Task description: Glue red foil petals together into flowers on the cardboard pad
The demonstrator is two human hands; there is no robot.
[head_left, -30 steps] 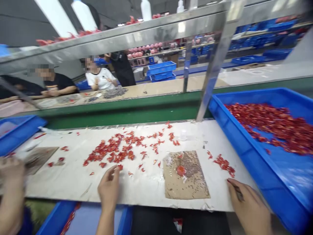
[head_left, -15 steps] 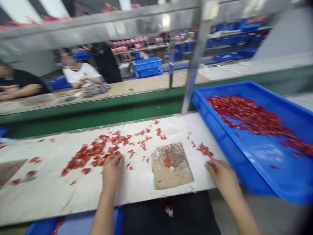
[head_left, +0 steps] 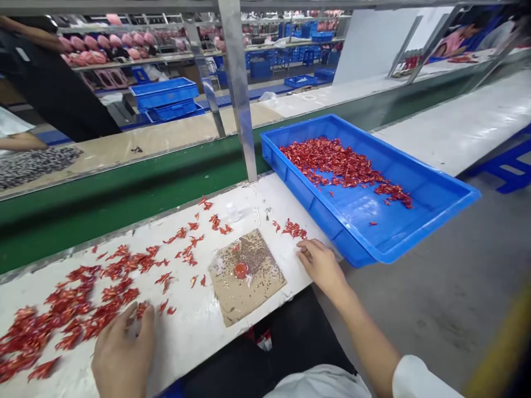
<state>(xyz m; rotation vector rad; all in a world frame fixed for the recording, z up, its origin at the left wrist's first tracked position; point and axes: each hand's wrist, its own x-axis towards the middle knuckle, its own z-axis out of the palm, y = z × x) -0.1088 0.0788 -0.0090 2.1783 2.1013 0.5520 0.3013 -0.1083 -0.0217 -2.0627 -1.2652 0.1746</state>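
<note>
The left hand [head_left: 124, 351] was bent over the table with thumb and forefinger curved towards each other, a small red piece [head_left: 142, 309] showing at their tips; whether they pinched it or only touched it, I could not tell. The right hand [head_left: 321, 265] had its fingers curled in, thumb and forefinger close together at the near edge of a small red pile [head_left: 294, 228]; I could not tell whether anything was held there. A broad scatter of red pieces [head_left: 78, 298] spread beyond and to the left of the left hand. Between the hands a cardboard square [head_left: 230, 304] lay flat on the white tabletop [head_left: 186, 337], dark specks over much of it and a round red blob [head_left: 240, 270] near its middle. Just beyond the right hand stood a big blue tray [head_left: 360, 243], partly past the table's edge, with many red bits [head_left: 332, 157] heaped towards its far left side. Behind the table ran a green panel [head_left: 207, 177], with an upright metal post [head_left: 240, 94] before it. On the bench beyond lay a heap of small dark parts [head_left: 37, 163], near a person in black [head_left: 53, 77]; farther back were stacked blue bins [head_left: 164, 94] and pink rounded objects [head_left: 116, 40].
</note>
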